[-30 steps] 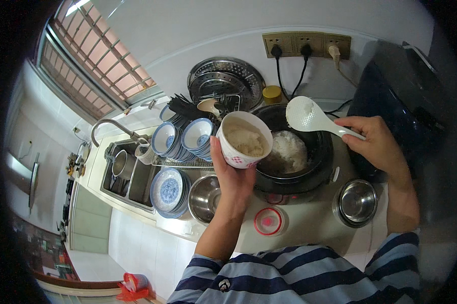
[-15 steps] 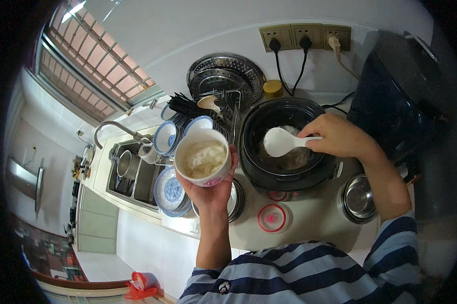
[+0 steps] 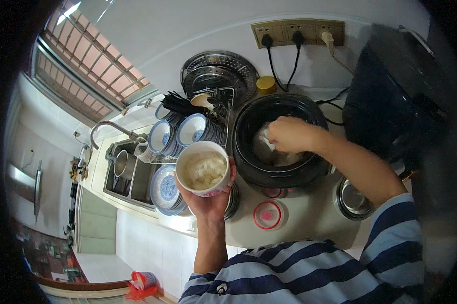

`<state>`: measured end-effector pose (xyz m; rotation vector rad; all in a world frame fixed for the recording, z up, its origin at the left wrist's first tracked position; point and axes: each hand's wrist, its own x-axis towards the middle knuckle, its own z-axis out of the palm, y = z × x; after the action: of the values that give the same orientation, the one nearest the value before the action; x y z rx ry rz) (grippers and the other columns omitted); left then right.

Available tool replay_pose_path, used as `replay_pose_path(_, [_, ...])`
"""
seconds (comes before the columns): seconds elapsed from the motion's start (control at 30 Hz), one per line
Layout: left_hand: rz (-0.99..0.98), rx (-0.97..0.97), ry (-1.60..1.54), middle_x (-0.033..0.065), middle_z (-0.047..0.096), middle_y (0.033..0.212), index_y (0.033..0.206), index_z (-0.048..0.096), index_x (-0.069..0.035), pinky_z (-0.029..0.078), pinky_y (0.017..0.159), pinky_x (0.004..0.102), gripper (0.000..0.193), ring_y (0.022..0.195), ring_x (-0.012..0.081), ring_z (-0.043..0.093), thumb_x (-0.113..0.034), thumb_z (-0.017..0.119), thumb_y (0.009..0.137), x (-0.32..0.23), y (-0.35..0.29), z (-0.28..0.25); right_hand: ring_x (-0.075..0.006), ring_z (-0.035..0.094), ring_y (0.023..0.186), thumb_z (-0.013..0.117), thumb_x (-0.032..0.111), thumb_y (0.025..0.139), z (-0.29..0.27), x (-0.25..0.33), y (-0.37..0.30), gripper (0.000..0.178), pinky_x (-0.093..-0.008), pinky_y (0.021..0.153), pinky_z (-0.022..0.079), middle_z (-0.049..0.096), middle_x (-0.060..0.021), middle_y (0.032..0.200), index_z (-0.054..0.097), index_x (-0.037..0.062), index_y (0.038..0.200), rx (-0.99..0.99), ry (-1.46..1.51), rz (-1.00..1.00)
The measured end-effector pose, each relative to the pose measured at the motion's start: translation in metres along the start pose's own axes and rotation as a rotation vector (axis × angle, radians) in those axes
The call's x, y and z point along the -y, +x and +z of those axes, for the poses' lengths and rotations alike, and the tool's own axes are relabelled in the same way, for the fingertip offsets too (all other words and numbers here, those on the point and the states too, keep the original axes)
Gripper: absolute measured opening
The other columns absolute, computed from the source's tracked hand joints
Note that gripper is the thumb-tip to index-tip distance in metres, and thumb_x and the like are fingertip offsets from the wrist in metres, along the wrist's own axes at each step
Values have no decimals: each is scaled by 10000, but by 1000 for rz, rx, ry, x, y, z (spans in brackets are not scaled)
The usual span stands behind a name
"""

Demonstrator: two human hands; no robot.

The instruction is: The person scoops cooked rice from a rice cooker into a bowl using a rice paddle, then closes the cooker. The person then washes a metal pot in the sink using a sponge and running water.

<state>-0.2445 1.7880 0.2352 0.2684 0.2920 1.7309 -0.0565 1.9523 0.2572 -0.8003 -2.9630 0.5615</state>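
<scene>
My left hand (image 3: 213, 203) is closed round the underside of a white bowl (image 3: 204, 189) with a pink pattern. White rice (image 3: 204, 169) partly fills it, and the bowl is held above the counter left of a black rice cooker (image 3: 284, 177). Inside the cooker's pot, my right hand (image 3: 294, 134) grips a white rice paddle (image 3: 265, 137). Only part of the paddle shows; the fingers cover its handle. Some rice (image 3: 287, 158) lies in the bottom of the pot.
A dish rack with blue-and-white bowls (image 3: 193, 129) stands behind the held bowl, near steamer plates (image 3: 218, 73). Left is a sink (image 3: 145, 185). A red-rimmed lidded container (image 3: 267, 216) and metal bowls (image 3: 355, 197) sit in front of the cooker. A dark appliance (image 3: 390, 86) stands right.
My right hand has moved left and down into the pot with the rice paddle. The rice bowl in my left hand stays nearly in place, with a slight shift of the whole view.
</scene>
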Motion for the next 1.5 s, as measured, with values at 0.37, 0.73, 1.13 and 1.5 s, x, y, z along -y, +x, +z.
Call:
replay_pose_path(0.37, [-21, 47, 101, 261, 420, 1247, 1328, 314, -57, 376, 943, 514, 765, 1112, 411, 445, -580, 481, 794, -7, -13, 5, -323, 627, 697, 634, 54, 624, -73, -7, -25, 161, -408, 644, 493, 625, -194, 715, 652, -23, 765, -21, -199, 150])
replay_pose_path(0.73, [84, -138, 120, 224, 442, 1240, 1306, 338, -53, 392, 928, 529, 720, 1110, 413, 456, -576, 435, 820, -10, -26, -4, -307, 632, 801, 552, 79, 742, -33, 2, -37, 148, -404, 638, 523, 625, -176, 874, 641, 23, 846, -127, -522, -66])
replay_pose_path(1.13, [67, -189, 112, 218, 441, 1273, 1290, 388, -63, 372, 948, 550, 737, 1141, 391, 454, -640, 339, 835, -6, -31, -25, -269, 622, 794, 572, 88, 738, -34, -3, 4, 165, -377, 652, 518, 633, -111, 877, 673, 60, 864, 209, -815, -32])
replay_pose_path(1.5, [-253, 214, -379, 293, 366, 1295, 1340, 304, -41, 397, 915, 566, 750, 1113, 495, 422, -587, 388, 834, 0, -29, -37, -272, 607, 820, 580, 69, 770, -52, 26, -28, 217, -377, 676, 498, 602, -119, 858, 644, 71, 977, 189, -775, 149])
